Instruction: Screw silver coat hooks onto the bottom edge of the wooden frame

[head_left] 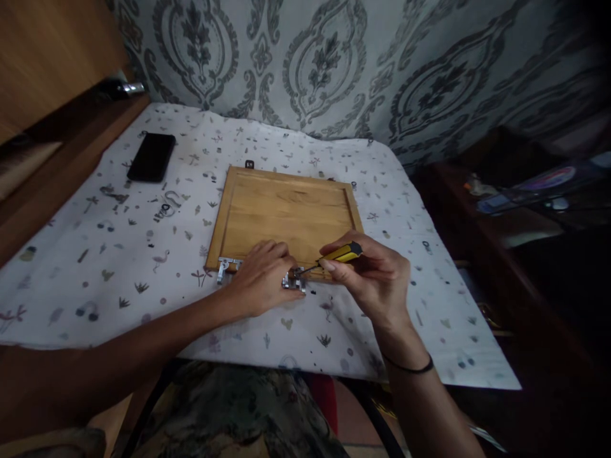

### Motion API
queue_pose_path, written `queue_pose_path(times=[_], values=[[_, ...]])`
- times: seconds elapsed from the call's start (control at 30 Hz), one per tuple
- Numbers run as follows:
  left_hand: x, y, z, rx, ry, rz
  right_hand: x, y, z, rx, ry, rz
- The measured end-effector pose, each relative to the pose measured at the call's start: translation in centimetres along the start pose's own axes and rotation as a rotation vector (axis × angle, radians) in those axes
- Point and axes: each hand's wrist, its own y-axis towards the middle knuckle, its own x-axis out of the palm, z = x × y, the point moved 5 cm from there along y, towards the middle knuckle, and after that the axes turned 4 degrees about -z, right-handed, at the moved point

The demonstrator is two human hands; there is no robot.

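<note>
A framed wooden panel point(291, 213) lies flat on the cloth-covered table. Metal hinges sit along its near edge: one hinge point(223, 270) at the left corner, another hinge point(293, 280) right of the middle. My left hand point(261, 277) rests over the near edge, its fingers curled round the right-hand hinge and pressing it against the wood. Between the thumb and fingers of my right hand point(375, 273) is a yellow and black screwdriver point(341, 254), held at a low slant. Its tip meets the right-hand hinge; the screw itself is too small to make out.
A black phone point(151, 157) lies at the back left of the patterned tablecloth point(119, 254). Wooden furniture point(71, 172) borders the left side, and a papered wall point(267, 63) stands behind. To the right is dark furniture with a plastic bottle point(529, 187) on it.
</note>
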Motion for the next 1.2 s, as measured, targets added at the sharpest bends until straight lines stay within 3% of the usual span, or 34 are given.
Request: queue_pose_path(times=[0.2, 0.37, 1.2], values=[[-0.1, 0.0, 0.1, -0.003, 0.014, -0.013, 0.2, -0.7, 0.2, -0.006, -0.026, 0.057], [-0.3, 0.0, 0.2, -0.028, 0.013, -0.050, -0.4, -1.2, 0.4, -0.010, -0.014, 0.191], [-0.3, 0.0, 0.4, -0.042, 0.042, -0.087, 0.0, -0.9, 1.3, -0.036, 0.028, 0.144]])
